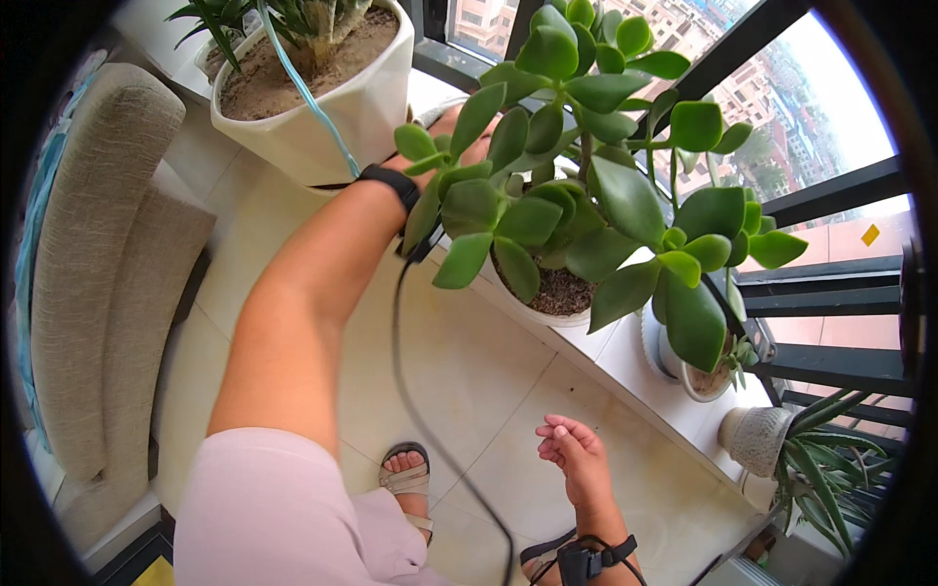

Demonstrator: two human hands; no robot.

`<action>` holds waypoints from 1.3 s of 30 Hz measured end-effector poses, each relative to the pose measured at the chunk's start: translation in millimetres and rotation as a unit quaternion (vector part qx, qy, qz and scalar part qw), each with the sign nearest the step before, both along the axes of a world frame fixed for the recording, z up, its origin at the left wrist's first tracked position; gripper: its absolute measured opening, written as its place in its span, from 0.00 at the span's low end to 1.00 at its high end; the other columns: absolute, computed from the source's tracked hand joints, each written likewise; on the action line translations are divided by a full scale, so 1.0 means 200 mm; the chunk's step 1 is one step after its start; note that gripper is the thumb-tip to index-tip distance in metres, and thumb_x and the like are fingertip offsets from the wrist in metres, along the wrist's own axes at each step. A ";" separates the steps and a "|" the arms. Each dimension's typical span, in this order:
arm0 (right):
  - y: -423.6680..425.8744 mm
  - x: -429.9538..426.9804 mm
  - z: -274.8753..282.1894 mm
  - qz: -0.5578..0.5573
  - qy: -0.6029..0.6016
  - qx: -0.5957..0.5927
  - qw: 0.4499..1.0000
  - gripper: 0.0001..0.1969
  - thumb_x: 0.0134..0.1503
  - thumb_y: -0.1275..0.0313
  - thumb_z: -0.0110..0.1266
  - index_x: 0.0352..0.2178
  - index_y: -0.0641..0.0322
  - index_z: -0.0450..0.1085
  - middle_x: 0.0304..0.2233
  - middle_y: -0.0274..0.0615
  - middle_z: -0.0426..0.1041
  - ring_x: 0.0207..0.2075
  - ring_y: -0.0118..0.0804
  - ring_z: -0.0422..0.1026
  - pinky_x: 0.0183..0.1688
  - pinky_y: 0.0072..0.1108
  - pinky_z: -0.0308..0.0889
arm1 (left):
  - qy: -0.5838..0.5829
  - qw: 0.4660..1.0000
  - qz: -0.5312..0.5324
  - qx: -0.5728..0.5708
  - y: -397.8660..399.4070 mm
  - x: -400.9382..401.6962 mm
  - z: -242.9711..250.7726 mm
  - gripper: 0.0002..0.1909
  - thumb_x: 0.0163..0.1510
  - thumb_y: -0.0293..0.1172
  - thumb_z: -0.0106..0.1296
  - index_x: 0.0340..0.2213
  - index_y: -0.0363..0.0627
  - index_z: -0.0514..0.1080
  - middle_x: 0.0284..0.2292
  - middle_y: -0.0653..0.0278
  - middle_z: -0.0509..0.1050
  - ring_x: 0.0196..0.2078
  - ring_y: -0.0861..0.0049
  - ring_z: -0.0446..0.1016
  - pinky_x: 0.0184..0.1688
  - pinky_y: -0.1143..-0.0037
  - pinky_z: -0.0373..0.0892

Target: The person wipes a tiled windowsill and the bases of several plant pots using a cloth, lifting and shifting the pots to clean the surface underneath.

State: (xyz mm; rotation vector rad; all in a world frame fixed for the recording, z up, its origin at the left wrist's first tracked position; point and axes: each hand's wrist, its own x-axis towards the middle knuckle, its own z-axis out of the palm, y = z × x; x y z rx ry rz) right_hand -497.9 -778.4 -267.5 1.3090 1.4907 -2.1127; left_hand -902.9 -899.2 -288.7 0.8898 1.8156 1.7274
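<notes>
My left hand (pixel 447 135) reaches past the large white plant pot (pixel 330 124) onto the window ledge, between that pot and a jade-like succulent (pixel 542 212) with thick green leaves. Leaves partly hide its fingers, and what it touches cannot be made out. A whitish rounded edge shows just beside it. The succulent grows in dark soil in a round white pot (pixel 546 319). Low over the tiled floor, away from the ledge, my right hand (pixel 575 454) is held with its fingers loosely curled and nothing visible in it. Both wrists wear black straps.
A beige fabric sofa (pixel 110 256) stands at the left. Smaller potted plants, one in a textured pot (pixel 755 439), line the white ledge (pixel 623 359) beside dark window bars. A black cable (pixel 440 432) hangs across the view. A light-blue ribbon (pixel 308 95) drapes over the large pot.
</notes>
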 end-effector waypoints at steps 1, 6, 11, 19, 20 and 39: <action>-0.02 0.00 0.00 -0.003 -0.005 -0.006 1.000 0.12 0.58 0.71 0.46 0.41 0.64 0.68 0.34 0.40 0.74 0.29 0.26 0.71 0.36 0.18 0.68 | 0.015 0.999 0.020 0.021 -0.06 0.15 -0.01 0.08 0.48 0.25 0.49 0.34 0.43 0.70 0.30 0.59 0.71 0.36 0.69 0.69 0.39 0.73 0.64; -0.04 -0.05 -0.03 0.042 0.027 0.012 0.999 0.11 0.58 0.71 0.47 0.41 0.64 0.69 0.33 0.39 0.74 0.29 0.25 0.71 0.35 0.18 0.68 | 0.380 0.919 -0.071 -0.081 -0.35 0.53 -0.06 0.12 0.44 0.20 0.51 0.34 0.43 0.70 0.31 0.58 0.70 0.35 0.64 0.68 0.39 0.70 0.64; -0.05 -0.10 -0.01 0.092 0.064 0.044 0.993 0.12 0.58 0.72 0.47 0.42 0.65 0.68 0.33 0.38 0.74 0.29 0.24 0.70 0.35 0.18 0.67 | 0.416 0.891 0.129 -0.126 -0.41 0.38 -0.09 0.24 0.45 0.21 0.50 0.47 0.45 0.63 0.37 0.51 0.70 0.41 0.54 0.67 0.43 0.64 0.65; -0.04 -0.05 0.08 0.130 0.057 0.057 0.988 0.12 0.58 0.71 0.47 0.42 0.65 0.69 0.33 0.37 0.74 0.30 0.23 0.68 0.36 0.17 0.66 | 0.346 0.925 0.079 -0.133 -0.32 0.72 -0.09 0.26 0.41 0.18 0.52 0.45 0.43 0.65 0.43 0.53 0.68 0.46 0.56 0.66 0.47 0.66 0.65; -0.02 -0.01 0.09 0.143 0.042 0.068 0.986 0.13 0.58 0.70 0.47 0.42 0.65 0.69 0.34 0.36 0.73 0.30 0.23 0.68 0.36 0.17 0.66 | 0.283 0.947 0.053 -0.144 -0.32 0.78 -0.09 0.26 0.40 0.17 0.52 0.45 0.41 0.65 0.43 0.53 0.68 0.46 0.57 0.66 0.47 0.66 0.66; 0.38 0.49 0.33 0.101 -0.023 0.189 0.976 0.12 0.56 0.71 0.49 0.41 0.65 0.69 0.30 0.36 0.73 0.29 0.24 0.68 0.34 0.15 0.66 | 0.280 0.860 0.281 -0.322 -0.21 0.97 -0.75 0.22 0.41 0.24 0.51 0.43 0.44 0.67 0.44 0.55 0.69 0.47 0.55 0.66 0.46 0.64 0.62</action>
